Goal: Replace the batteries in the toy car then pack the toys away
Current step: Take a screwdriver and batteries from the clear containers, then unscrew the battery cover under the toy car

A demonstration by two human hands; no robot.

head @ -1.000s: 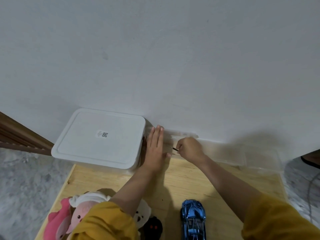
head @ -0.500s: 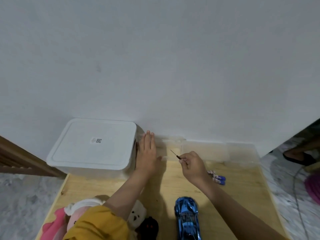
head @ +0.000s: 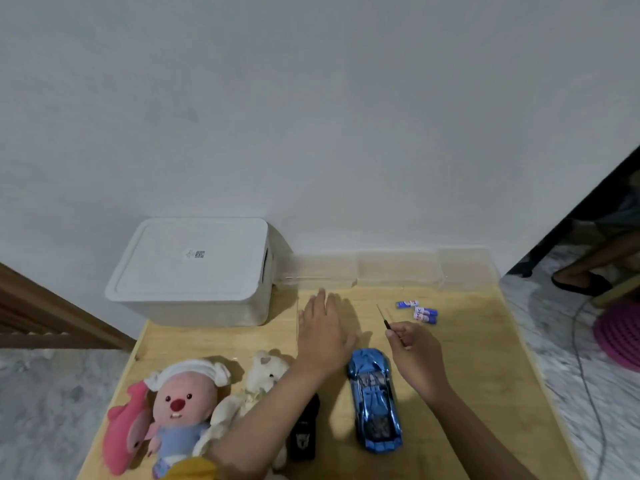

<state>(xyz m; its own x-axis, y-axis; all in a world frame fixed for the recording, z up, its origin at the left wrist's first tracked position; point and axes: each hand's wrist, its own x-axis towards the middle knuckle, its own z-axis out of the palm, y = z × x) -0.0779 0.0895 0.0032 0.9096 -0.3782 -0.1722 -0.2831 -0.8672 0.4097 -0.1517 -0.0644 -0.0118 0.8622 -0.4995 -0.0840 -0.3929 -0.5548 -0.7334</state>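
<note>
One shiny blue toy car [head: 374, 400] lies on the pale wooden surface [head: 485, 375]. Three small blue-and-white batteries [head: 420, 310] lie near the far right edge. One thin dark screwdriver [head: 388, 322] is there, and one black remote control [head: 304, 434]. Three plush toys: one pink [head: 121, 431], one pink-faced with a white cap [head: 183, 400], one cream-white [head: 263, 375]. One white lidded plastic box [head: 190, 271]. Two hands are in view.

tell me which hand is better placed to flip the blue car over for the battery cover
Left. The left hand is open, empty and beside the blue car; the right hand already pinches the small screwdriver.
</note>
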